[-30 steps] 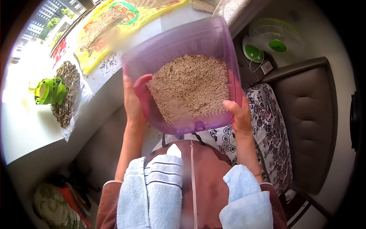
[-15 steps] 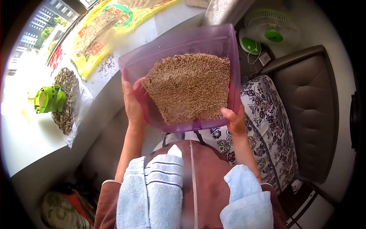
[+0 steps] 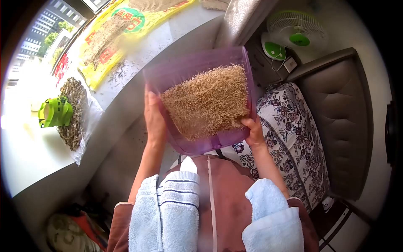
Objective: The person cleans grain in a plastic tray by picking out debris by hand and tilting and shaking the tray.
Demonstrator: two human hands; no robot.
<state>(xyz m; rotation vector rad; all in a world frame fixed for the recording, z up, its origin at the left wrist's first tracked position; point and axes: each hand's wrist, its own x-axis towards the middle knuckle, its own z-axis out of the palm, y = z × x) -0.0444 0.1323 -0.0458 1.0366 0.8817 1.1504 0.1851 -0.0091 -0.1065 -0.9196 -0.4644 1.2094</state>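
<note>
Between my two hands is a purple plastic bin (image 3: 195, 59), held up in front of my body and tilted. A thick layer of light brown grain (image 3: 208, 103) fills much of its inside, slightly blurred on top. My left hand (image 3: 155, 113) grips the bin's left wall, fingers along the outside. On the right side, my right hand (image 3: 254, 130) clasps the lower corner with the thumb over the rim. A light blue towel (image 3: 180, 210) hangs over my chest on the left, and more blue towelling (image 3: 273, 218) lies on the right.
Along the window sill (image 3: 168, 38) lie a yellow printed sack (image 3: 100, 71) with grain on it, a plastic sheet (image 3: 90, 117) with dried brown pieces, and a green bag (image 3: 55, 112). To the right are a bed with patterned cloth (image 3: 294, 147), a dark headboard (image 3: 336, 113) and a fan (image 3: 299, 31).
The bin has come down and closer to my body, its far edge lower in view. The grain has shifted inside and its surface looks different. Both hands keep their hold.
</note>
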